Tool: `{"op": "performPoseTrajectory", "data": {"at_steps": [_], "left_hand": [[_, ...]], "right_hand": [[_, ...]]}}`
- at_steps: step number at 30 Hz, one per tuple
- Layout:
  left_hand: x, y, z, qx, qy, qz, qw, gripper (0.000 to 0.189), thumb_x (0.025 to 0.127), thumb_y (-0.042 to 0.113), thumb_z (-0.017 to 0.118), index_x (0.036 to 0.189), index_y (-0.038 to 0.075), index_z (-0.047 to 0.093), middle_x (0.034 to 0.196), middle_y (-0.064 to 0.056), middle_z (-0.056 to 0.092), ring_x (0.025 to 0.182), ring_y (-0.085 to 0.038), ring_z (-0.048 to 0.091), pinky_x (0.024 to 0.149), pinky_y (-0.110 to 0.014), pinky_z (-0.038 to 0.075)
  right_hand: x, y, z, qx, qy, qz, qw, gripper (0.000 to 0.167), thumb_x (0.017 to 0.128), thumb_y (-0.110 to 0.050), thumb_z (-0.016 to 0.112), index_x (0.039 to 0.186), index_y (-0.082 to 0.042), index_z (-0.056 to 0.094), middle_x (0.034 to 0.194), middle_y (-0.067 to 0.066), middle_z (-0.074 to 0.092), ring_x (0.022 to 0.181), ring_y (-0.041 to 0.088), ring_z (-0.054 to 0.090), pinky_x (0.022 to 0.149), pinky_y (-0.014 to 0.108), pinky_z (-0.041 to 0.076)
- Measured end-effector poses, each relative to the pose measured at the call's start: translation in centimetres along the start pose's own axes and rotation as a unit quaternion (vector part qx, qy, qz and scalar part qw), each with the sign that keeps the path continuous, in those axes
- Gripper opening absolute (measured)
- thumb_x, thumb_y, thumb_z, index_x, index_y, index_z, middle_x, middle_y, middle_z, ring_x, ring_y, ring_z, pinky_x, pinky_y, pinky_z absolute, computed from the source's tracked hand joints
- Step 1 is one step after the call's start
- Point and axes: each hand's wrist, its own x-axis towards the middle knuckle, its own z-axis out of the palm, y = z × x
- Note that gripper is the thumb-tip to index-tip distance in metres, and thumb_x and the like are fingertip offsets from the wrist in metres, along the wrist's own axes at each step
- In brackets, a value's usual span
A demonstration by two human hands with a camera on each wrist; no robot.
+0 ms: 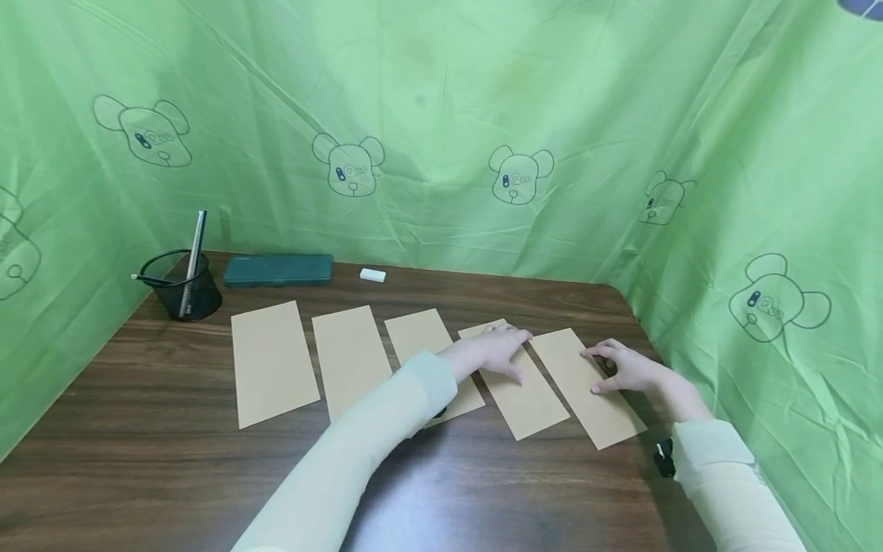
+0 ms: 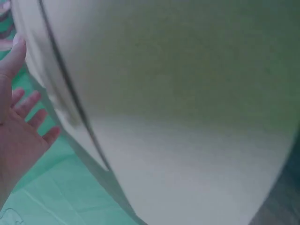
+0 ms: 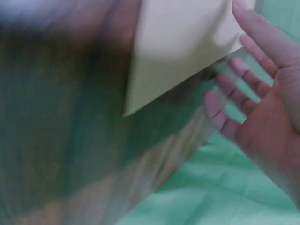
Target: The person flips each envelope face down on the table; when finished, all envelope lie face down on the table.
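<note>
Several tan paper rectangles lie in a slanted row on the brown table; whether they are sheets or envelopes I cannot tell. My left hand (image 1: 493, 350) lies over the upper part of the second paper from the right (image 1: 530, 404), fingers loosely spread. At the right edge of the rightmost paper (image 1: 571, 366) rests my right hand (image 1: 629, 368), its thumb and fingers apart and lightly bent. Neither hand grips anything. In the left wrist view a paper (image 2: 187, 93) fills most of the picture. The right wrist view has a paper corner (image 3: 173, 51) beside the relaxed fingers.
A black mesh pen cup (image 1: 196, 295) with pens stands at the back left. Beside it are a dark green case (image 1: 279, 270) and a white eraser (image 1: 372, 274). Green cloth (image 1: 428, 222) with bear drawings encloses the wooden table (image 1: 138, 460) at the back and sides.
</note>
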Motion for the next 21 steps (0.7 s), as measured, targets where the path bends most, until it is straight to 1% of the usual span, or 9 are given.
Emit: {"op": "performPoseTrajectory", "data": {"at_steps": [2,4,8,11,13,16,18,20,21], "left_hand": [[-0.4,0.1,-0.7,0.004,0.012,-0.003,0.9999,0.083,0.081,0.049,0.067,0.147,0.015,0.029,0.149,0.0,0.037,0.139,-0.022,0.028,0.112,-0.048,0.023],[-1.0,0.0,-1.6,0.007,0.026,-0.007,0.9996,0.079,0.085,0.049,0.064,0.147,0.015,0.029,0.149,0.0,0.036,0.139,-0.023,0.028,0.111,-0.048,0.025],[-2.9,-0.6,-3.9,0.031,0.048,-0.026,0.998,0.074,0.088,0.053,0.056,0.147,0.015,0.03,0.15,0.0,0.035,0.138,-0.024,0.029,0.109,-0.047,0.028],[-4.7,-1.0,-5.8,0.055,0.063,-0.041,0.9956,0.074,0.089,0.058,0.05,0.146,0.015,0.031,0.15,-0.001,0.035,0.138,-0.025,0.03,0.109,-0.047,0.028],[-6.0,-1.3,-7.0,0.069,0.078,-0.048,0.9934,0.076,0.089,0.061,0.048,0.146,0.015,0.031,0.149,-0.003,0.036,0.138,-0.026,0.03,0.109,-0.048,0.028],[-8.1,-1.7,-8.7,0.091,0.102,-0.052,0.9892,0.08,0.087,0.067,0.044,0.146,0.016,0.031,0.149,-0.003,0.037,0.138,-0.027,0.03,0.109,-0.05,0.027],[-9.5,-2.0,-9.6,0.109,0.122,-0.05,0.9852,0.082,0.086,0.071,0.041,0.146,0.016,0.032,0.149,-0.003,0.037,0.138,-0.027,0.03,0.109,-0.05,0.025],[-11.0,-2.1,-10.2,0.122,0.143,-0.052,0.9808,0.083,0.085,0.072,0.04,0.146,0.017,0.033,0.149,-0.003,0.037,0.139,-0.027,0.028,0.111,-0.051,0.021],[-11.9,-2.2,-10.5,0.129,0.153,-0.055,0.9783,0.083,0.085,0.073,0.039,0.146,0.017,0.033,0.149,-0.003,0.036,0.139,-0.027,0.027,0.112,-0.051,0.019]], "right_hand": [[0.1,-0.6,-0.7,-0.005,0.003,0.012,0.9999,0.069,0.075,-0.031,0.079,0.131,-0.001,0.051,0.121,0.024,0.046,0.094,0.031,0.056,0.076,0.041,0.047],[0.3,-1.5,-1.5,-0.01,0.01,0.018,0.9997,0.066,0.078,-0.03,0.077,0.132,-0.001,0.05,0.121,0.023,0.048,0.094,0.031,0.058,0.078,0.041,0.048],[1.0,-4.1,-3.5,-0.018,0.028,0.003,0.9994,0.059,0.084,-0.032,0.071,0.13,-0.002,0.052,0.121,0.021,0.051,0.096,0.032,0.06,0.082,0.045,0.049],[1.5,-6.1,-4.7,-0.043,0.051,-0.028,0.9974,0.051,0.087,-0.031,0.068,0.128,-0.004,0.055,0.122,0.019,0.053,0.102,0.033,0.058,0.086,0.048,0.046],[1.9,-7.4,-5.3,-0.058,0.073,-0.049,0.9944,0.045,0.088,-0.027,0.067,0.126,-0.006,0.058,0.122,0.017,0.055,0.106,0.033,0.056,0.088,0.049,0.045],[2.3,-9.3,-6.0,-0.07,0.107,-0.071,0.9892,0.037,0.088,-0.022,0.066,0.122,-0.007,0.06,0.122,0.014,0.057,0.106,0.032,0.057,0.087,0.049,0.046],[2.4,-10.7,-6.2,-0.068,0.127,-0.071,0.987,0.035,0.089,-0.022,0.066,0.121,-0.008,0.061,0.122,0.013,0.056,0.106,0.032,0.056,0.087,0.049,0.045],[2.4,-12.2,-6.3,-0.062,0.145,-0.063,0.9855,0.035,0.09,-0.025,0.064,0.121,-0.01,0.06,0.123,0.011,0.055,0.111,0.032,0.053,0.089,0.05,0.043],[2.4,-12.9,-6.3,-0.058,0.155,-0.057,0.9846,0.036,0.091,-0.027,0.064,0.122,-0.011,0.06,0.125,0.01,0.054,0.116,0.032,0.051,0.092,0.052,0.042]]}}
